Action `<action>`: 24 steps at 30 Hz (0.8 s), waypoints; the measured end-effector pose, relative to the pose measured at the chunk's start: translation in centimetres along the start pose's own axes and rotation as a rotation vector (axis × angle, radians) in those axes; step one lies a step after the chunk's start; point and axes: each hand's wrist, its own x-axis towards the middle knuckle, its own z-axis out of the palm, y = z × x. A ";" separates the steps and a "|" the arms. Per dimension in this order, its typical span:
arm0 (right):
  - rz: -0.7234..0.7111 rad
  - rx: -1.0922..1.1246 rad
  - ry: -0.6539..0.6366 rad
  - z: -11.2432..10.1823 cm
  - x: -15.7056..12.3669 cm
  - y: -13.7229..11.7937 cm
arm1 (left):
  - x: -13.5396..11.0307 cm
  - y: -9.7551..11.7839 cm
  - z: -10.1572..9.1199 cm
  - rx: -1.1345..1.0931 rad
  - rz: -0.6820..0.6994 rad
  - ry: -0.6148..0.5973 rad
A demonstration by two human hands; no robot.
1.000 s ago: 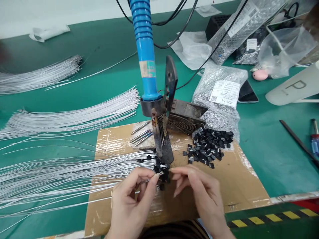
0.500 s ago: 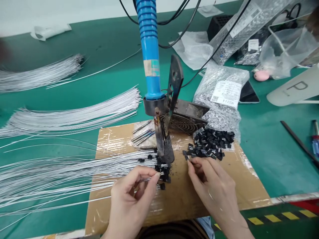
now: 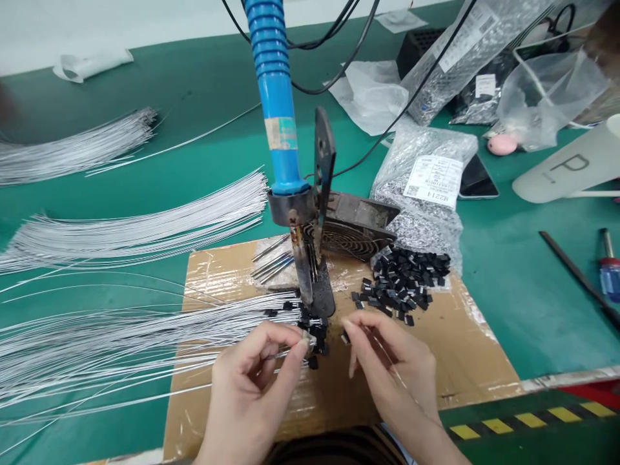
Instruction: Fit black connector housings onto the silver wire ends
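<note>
left hand [image 3: 252, 387] is pinched shut on the end of a thin wire [image 3: 289, 349]. right hand [image 3: 392, 374] clamps a small black part [image 3: 345, 337] in its fingertips, just right of that wire end and apart from it. just above the grip, under the soldering iron [image 3: 278, 123], several finished wire ends [image 3: 310, 321] already carry parts. the loose pile [image 3: 407, 284] up-right and the bare wire bundles [image 3: 145, 226] far left suggest plenty remains.

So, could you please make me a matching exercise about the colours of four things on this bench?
Things:
1. soldering iron handle
2. small parts
3. wires
4. cardboard sheet

Colours:
A. silver-white
B. brown
C. blue
D. black

Pairs: 1-C, 2-D, 3-A, 4-B.
</note>
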 end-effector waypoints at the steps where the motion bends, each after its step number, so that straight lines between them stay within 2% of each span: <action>1: 0.009 0.058 -0.013 0.5 0.0 -0.4 | 0.1 0.2 -0.1 -0.013 0.000 -0.032; 3: -0.029 0.128 -0.035 1.3 0.0 -0.8 | 0.2 0.5 -0.1 -0.055 -0.011 -0.068; 8: -0.090 0.138 -0.024 2.4 -0.2 -0.5 | 0.1 1.0 0.3 -0.177 -0.068 -0.047; 14: -0.117 0.116 0.012 2.8 -0.5 -0.3 | 0.5 0.4 -0.1 -0.155 -0.026 -0.154; 17: -0.107 0.113 -0.004 2.7 -0.5 -0.4 | 0.5 0.4 -0.1 -0.182 -0.043 -0.110; 22: -0.121 0.113 -0.002 2.7 -0.5 -0.4 | 0.4 0.6 0.0 -0.160 -0.029 -0.135; 24: -0.117 0.111 -0.003 2.7 -0.6 -0.4 | 0.4 0.7 0.1 -0.168 -0.053 -0.085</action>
